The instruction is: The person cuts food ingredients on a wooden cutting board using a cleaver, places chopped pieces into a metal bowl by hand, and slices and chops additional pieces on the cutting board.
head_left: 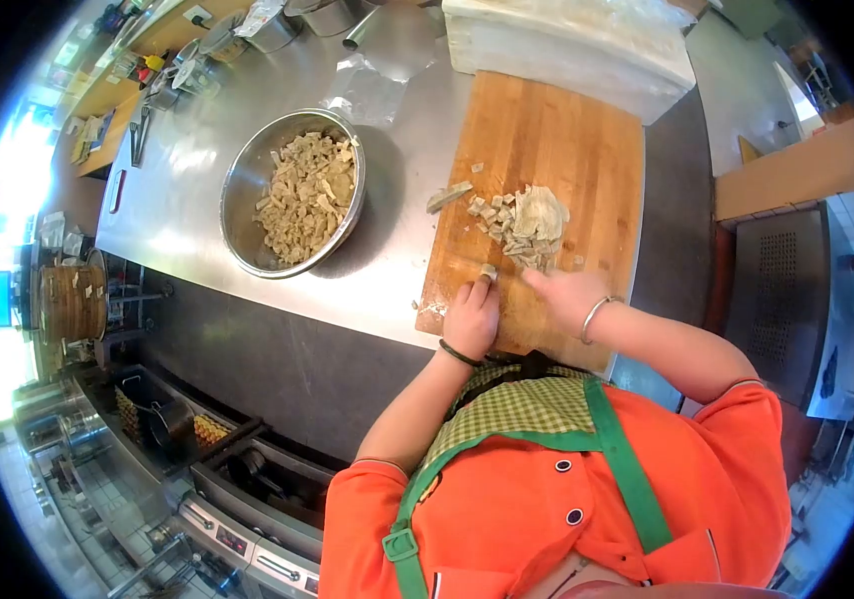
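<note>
On the wooden cutting board (567, 130) lies a pile of pale, layered food (539, 218), with small diced pieces (492, 212) at its left side. My left hand (472, 314) rests near the board's lower left, its fingers closed around a small pale piece (488, 271). Just below the pile is my right hand (569, 298), one finger pointing toward the food; what it holds, if anything, is hidden. A longer strip (448, 197) lies at the board's left edge. The metal bowl (230, 215) on the left holds many chopped pieces (307, 195).
A white foam box (567, 55) stands behind the board. Clear plastic (365, 90) lies on the steel table (187, 180) behind the bowl. Pots (267, 30) line the back edge, and tongs (140, 135) lie at the far left.
</note>
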Available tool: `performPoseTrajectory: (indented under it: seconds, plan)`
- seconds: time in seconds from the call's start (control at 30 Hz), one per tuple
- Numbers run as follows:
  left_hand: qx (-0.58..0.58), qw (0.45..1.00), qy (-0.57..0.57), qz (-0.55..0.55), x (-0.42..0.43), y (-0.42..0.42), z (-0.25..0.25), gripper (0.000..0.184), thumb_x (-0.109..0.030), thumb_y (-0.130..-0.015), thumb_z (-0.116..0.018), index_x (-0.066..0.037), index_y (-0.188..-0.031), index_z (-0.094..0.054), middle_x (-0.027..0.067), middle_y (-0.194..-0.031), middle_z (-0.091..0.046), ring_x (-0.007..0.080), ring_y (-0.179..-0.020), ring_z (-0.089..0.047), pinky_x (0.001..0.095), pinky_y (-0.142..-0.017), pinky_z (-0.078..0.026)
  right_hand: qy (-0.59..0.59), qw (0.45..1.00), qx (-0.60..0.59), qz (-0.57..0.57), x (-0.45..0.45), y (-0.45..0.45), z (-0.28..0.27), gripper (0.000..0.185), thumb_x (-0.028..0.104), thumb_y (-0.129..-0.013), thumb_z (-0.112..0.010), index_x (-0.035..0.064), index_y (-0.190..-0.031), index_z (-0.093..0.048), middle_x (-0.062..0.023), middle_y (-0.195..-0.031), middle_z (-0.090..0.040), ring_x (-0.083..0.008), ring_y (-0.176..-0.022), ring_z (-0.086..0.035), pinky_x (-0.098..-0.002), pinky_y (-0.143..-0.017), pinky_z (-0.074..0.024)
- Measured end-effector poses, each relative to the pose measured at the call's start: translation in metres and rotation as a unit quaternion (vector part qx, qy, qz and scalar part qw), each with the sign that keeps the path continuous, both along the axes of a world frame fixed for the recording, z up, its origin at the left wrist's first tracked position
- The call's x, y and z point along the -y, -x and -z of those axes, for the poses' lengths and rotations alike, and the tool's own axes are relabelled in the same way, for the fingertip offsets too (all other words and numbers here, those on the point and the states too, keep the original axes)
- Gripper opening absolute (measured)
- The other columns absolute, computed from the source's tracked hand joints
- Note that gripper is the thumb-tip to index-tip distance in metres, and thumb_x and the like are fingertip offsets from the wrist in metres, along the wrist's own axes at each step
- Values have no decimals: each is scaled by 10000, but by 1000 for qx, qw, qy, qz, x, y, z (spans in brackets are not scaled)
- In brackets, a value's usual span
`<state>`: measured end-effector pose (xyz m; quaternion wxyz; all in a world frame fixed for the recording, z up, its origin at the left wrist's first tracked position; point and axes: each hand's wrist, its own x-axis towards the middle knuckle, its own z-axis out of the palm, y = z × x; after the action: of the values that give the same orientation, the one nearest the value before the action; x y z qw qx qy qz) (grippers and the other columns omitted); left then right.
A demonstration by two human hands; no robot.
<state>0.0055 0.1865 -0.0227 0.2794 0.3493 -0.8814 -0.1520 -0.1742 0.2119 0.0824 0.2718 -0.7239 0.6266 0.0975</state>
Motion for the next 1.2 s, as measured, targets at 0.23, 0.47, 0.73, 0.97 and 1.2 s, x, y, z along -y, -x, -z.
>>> performPoseTrajectory:
  seconds: [0.23,0.47,0.73,0.97,1.2]
  plan:
    - [8,1000,9,-20,-4,-1,9,264,-54,-714,-521,14,-960,-593,122,-956,-565,263,-745,-528,345,-645,-479,39,999,-7,-35,20,-25,32,293,111,-845,-420,159,-1133,-412,-161,-835,-571,-344,-731,-617,-429,-579,-499]
    - [-4,1000,12,-18,-10,-5,11,284,-47,-729,-512,39,-995,-567,166,-1009,-550,286,-822,-539,339,-716,-482,25,998,-20,-45,11,-26,6,341,98,-808,-455,175,-1138,-419,-157,-890,-563,-349,-724,-617,-419,-578,-505]
    - [-4,999,21,-27,-18,-6,12,278,-57,-741,-494,37,-992,-568,159,-1034,-537,288,-872,-543,334,-741,-479,61,996,-7,-65,29,-32,30,302,130,-845,-416,160,-1145,-417,-167,-841,-577,-333,-709,-620,-414,-563,-499]
    - [-6,1000,-8,-19,-19,-9,24,354,-67,-735,-499,35,-1069,-558,144,-1084,-532,282,-876,-543,333,-741,-479,13,995,-41,-87,14,-36,10,296,131,-846,-421,169,-1140,-419,-154,-814,-577,-334,-702,-618,-421,-563,-498]
    - [-33,998,26,-41,-20,-11,17,352,-71,-740,-498,32,-1071,-558,150,-1092,-528,288,-939,-544,337,-759,-482,94,993,10,-72,24,-34,24,284,125,-843,-422,160,-1125,-421,-143,-807,-575,-324,-708,-620,-420,-569,-497]
